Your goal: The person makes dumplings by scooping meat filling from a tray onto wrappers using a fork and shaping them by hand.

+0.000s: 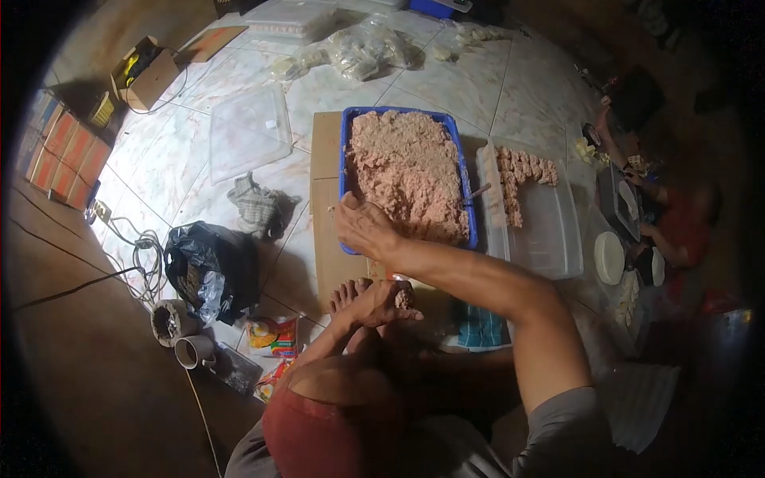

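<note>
While cardboard (325,163) borders the tub (470,213), left fingers (409,315) clamp mixture (403,299); I can't read the right fingers (349,203).

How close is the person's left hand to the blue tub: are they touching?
Apart. The head view shows the left hand below the blue tub's near left corner, with cardboard visible in the gap between them.
</note>
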A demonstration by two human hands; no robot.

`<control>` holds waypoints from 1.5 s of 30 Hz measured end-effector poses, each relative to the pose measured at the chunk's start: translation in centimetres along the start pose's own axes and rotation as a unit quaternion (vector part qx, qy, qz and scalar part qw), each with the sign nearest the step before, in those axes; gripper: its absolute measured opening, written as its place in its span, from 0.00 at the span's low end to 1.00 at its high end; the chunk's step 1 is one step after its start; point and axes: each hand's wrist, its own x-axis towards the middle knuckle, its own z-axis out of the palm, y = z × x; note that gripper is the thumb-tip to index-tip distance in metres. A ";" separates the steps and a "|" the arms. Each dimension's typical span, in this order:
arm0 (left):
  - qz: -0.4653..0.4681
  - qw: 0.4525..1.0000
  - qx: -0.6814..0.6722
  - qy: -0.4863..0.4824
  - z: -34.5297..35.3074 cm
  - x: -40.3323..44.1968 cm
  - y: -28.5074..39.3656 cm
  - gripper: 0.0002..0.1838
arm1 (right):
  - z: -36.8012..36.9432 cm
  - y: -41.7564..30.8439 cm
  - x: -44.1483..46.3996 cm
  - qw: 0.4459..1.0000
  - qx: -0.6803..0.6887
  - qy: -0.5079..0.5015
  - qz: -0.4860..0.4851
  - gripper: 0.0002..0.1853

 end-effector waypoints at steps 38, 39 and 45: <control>-0.075 0.997 -0.030 0.012 -0.1 0.7 1.1 0.25 | -4.8 11.0 -16.0 0.674 0.594 -0.320 0.302 0.02; -0.046 0.998 -0.048 0.016 -0.1 0.5 0.7 0.24 | -4.5 9.9 -15.9 0.663 0.621 -0.271 0.319 0.03; -0.020 0.988 -0.152 -0.017 -0.7 -0.2 0.7 0.23 | -2.6 4.9 -14.5 0.645 0.638 -0.224 0.357 0.04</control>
